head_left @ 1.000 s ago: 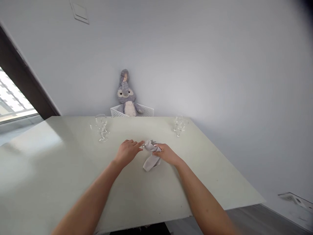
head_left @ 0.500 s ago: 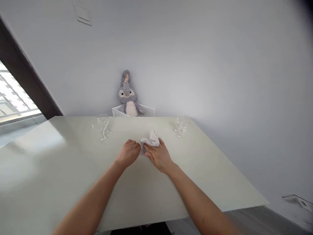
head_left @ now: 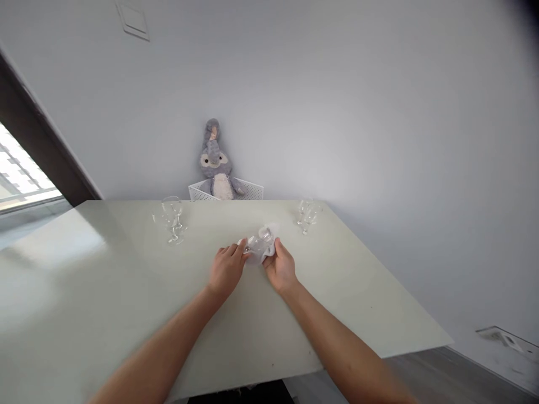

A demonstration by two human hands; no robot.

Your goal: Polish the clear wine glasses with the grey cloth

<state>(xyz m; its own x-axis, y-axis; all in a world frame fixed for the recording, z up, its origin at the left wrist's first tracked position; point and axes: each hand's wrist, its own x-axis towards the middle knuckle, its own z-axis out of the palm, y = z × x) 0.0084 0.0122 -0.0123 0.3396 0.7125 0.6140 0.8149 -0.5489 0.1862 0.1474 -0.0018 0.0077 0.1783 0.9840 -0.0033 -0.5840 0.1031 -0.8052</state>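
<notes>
1. Clear glass and white fabric meet at the middle of a pale bench, seen from a camera worn on the head. A small glass is held between two bare hands, straight out in front of a grey plush toy and a little to its right, on the person's side.
2. It appears to lie on its side with its long axis running left to right, from one hand to the other. The picture is too soft to be sure which end is the foot.
3. On the toy's side of the glass, the left hand has its fingers curled, the tips pinching the left end.
4. Farther right from the toy, the right hand closes its fingers on a white cloth, which is bunched against the glass's right end. Both hands are equally near and both touch the bundle.
5. Two more clear glasses stand in front of the toy to its left. Another pair stands to its right. Both pairs are well apart from the hands.
6. A white perforated basket holds the toy, against a plain grey wall.
7. A blank wall plate sits high above the toy, to its left. No brand, label or writing can be read anywhere.
</notes>
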